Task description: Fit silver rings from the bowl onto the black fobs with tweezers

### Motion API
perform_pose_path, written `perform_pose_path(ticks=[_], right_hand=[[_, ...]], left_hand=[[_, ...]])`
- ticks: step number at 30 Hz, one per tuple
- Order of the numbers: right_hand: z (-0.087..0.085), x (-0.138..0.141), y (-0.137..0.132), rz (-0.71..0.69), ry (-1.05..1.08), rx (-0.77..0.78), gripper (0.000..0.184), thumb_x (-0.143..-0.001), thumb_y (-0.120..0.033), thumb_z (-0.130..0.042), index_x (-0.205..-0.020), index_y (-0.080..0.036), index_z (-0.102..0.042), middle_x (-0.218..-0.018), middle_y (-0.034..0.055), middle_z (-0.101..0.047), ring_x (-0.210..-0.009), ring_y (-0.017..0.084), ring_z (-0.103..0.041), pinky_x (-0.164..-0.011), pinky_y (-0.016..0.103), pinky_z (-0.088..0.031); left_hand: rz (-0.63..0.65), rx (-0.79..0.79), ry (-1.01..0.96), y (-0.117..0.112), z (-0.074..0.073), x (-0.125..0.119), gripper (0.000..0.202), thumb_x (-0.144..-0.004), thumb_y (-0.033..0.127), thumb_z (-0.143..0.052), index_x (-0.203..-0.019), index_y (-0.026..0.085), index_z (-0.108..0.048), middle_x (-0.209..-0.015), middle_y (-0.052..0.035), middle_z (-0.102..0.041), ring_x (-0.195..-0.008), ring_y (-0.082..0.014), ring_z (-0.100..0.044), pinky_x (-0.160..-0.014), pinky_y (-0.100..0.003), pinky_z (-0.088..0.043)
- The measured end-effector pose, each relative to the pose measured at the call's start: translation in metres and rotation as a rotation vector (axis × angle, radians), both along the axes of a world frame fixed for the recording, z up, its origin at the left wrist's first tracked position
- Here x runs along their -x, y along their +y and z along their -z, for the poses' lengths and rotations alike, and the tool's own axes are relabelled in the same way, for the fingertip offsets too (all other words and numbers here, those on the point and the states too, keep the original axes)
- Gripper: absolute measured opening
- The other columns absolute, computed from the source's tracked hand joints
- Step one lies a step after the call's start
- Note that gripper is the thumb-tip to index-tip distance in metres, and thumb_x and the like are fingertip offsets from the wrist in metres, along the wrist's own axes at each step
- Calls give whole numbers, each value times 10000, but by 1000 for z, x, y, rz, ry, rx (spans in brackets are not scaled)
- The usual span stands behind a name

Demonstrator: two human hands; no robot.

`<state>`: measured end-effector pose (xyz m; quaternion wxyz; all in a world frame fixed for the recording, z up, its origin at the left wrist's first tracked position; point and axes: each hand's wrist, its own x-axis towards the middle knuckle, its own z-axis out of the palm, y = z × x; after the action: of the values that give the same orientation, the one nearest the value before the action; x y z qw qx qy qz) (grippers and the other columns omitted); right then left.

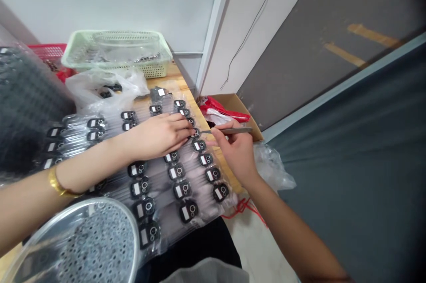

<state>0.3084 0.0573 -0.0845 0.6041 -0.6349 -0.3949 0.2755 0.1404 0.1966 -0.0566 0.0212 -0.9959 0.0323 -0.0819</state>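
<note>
Clear plastic trays [159,185] hold rows of small black plastic parts [189,210], each with a white rectangle and round openings. My left hand [164,134] reaches across them, fingers bent and close together, the tips on one black part [195,133] in the right-hand row. What lies under the fingers is hidden. In my right hand [237,149], metal tweezers [237,130] are pinched between thumb and fingers. Their tip points left and meets that same part near my left fingertips. A round clear tub [136,234] of small grey ring-like pieces [100,243] stands by my left forearm.
Behind the trays are a pale green basket [155,71], a red basket [49,49] and a white plastic bag [133,83]. Stacked wrapped trays [26,109] rise at left. Past the table's right edge, a cardboard box [254,129] holds red packaging; a clear bag [273,167] lies beside it.
</note>
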Motion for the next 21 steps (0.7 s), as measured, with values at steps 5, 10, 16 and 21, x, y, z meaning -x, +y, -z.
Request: perform_pose_path(ticks=[5, 10, 16, 21], right_hand=[[2, 1, 1, -24, -33, -16, 166, -829, -334, -691, -811, -205, -587, -769, -6, -604, -700, 174, -680, -642, 340, -650], [2, 0, 2, -57, -95, -22, 154, -840, -331, -677, -803, -206, -594, -786, -4, -598, -706, 167, -665, -631, 329, -648], [0, 2, 2, -57, -100, -3, 154, -826, -332, -676, -791, -212, -586, -766, -3, -604, -716, 173, -667, -664, 337, -648], [0, 2, 2, -60, -103, 10, 148, -825, -329, -673, -798, -211, -589, -766, -4, -613, -708, 169, -667, -660, 326, -641]], left_hand=[[13, -17, 6, 2, 1, -3, 378, -1008, 276, -335, -1189, 120, -627, -1172, -118, -664, -1096, -238, -577, -951, -375, -477], [7, -21, 30, 2, 1, -3, 401, -1012, 289, -304, -1190, 122, -623, -1164, -125, -661, -1093, -246, -576, -943, -385, -477], [22, -5, 23, 2, 1, -4, 377, -1001, 273, -335, -1156, 116, -641, -1142, -132, -670, -1075, -253, -586, -920, -391, -487], [24, -4, 10, 3, 2, -5, 379, -1003, 274, -332, -1162, 123, -642, -1153, -130, -667, -1075, -248, -587, -919, -386, -485]])
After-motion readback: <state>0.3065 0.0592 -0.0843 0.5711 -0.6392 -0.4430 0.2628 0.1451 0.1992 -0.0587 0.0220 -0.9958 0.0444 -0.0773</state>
